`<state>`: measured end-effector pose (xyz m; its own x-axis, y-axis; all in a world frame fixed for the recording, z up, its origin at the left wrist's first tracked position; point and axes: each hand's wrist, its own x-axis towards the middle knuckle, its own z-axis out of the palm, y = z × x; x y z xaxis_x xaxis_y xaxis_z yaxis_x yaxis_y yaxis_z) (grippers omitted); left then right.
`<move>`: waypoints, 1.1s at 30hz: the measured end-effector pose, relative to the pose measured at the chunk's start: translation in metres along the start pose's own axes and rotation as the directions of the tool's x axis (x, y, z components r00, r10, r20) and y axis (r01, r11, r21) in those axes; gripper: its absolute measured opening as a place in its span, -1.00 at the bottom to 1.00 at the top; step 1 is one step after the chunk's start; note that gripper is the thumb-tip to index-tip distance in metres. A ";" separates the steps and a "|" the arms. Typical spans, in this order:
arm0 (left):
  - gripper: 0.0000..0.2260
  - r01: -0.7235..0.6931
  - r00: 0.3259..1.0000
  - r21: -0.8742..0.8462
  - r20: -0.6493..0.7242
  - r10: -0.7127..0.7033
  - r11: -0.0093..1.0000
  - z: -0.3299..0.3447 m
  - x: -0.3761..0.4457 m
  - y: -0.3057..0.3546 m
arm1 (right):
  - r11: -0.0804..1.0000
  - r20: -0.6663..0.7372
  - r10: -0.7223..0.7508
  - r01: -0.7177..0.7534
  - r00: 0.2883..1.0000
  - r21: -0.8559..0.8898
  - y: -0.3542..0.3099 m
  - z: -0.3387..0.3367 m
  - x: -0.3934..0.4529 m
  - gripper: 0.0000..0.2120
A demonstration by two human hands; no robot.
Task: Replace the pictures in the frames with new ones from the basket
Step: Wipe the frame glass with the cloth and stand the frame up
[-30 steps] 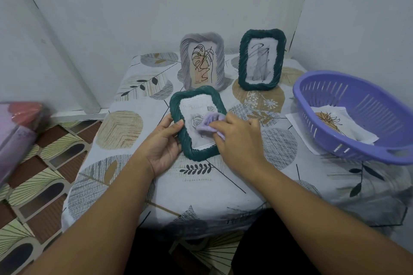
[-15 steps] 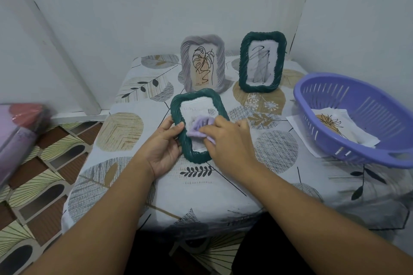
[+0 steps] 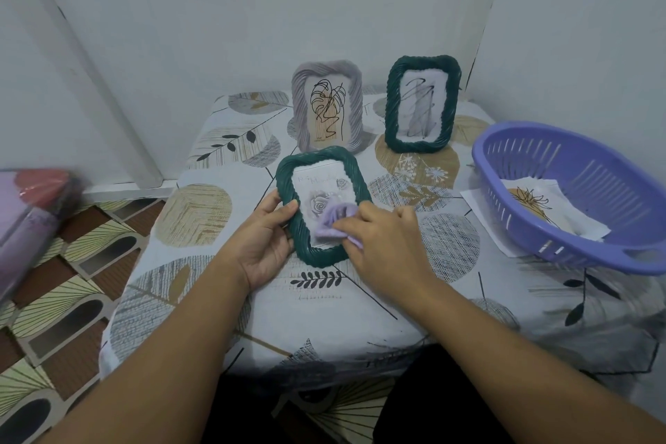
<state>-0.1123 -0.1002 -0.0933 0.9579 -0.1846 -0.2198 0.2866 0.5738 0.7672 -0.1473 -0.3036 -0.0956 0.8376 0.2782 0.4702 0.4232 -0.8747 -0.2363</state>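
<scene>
Green frame (image 3: 322, 205), rose picture, writing illegible | left hand (image 3: 265, 240) grips edge | right hand (image 3: 387, 243) pinches purple cloth (image 3: 333, 223)

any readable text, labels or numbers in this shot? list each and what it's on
None can be read.
Faint script across the top of the rose picture in the near green frame: too blurred to read.
Tiny print at the bottom of the leaf drawing in the grey frame: too small to read.
</scene>
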 end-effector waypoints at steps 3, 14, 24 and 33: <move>-0.60 -0.011 1.000 0.005 -0.008 0.011 1.000 0.001 0.000 0.000 | 0.997 -0.033 0.076 -0.077 0.997 -0.023 0.012 -0.005 0.007 -0.77; -0.61 -0.010 1.000 0.020 -0.020 0.011 1.000 0.002 -0.001 0.001 | 0.992 -0.089 0.119 -0.122 0.989 -0.033 0.018 -0.004 0.008 -0.83; -0.61 -0.002 1.000 0.018 -0.016 0.002 1.000 0.001 0.000 0.001 | 0.990 -0.064 0.127 -0.131 0.990 -0.060 0.009 0.002 0.010 -0.81; -0.61 -0.016 1.000 0.013 -0.014 0.016 1.000 0.002 -0.002 0.001 | 0.987 -0.049 0.145 -0.148 0.988 -0.064 0.008 0.000 0.044 -0.77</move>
<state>-0.1139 -0.1009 -0.0916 0.9625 -0.1640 -0.2159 0.2711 0.5661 0.7785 -0.1063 -0.2986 -0.0769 0.8722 0.1282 0.4720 0.2712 -0.9299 -0.2485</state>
